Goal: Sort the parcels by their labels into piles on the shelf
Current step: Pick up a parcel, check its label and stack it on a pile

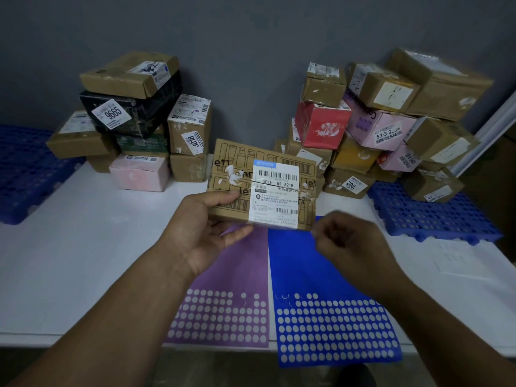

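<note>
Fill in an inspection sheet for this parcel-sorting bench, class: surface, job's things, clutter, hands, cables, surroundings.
Surface: white tabletop, partly covered by sheets and parcels.
Job's things: held parcel with a white label facing the camera; left pile and right pile stacked against the wall.
Clutter: purple dot sheet and blue dot sheet side by side at the front; left grid mat; right grid mat under some parcels.
Hands: left hand grips the held parcel, thumb on top; right hand curled near its lower right corner, blurred, contact unclear.
Cables: nothing seen.
Surroundings: grey wall behind.
</note>
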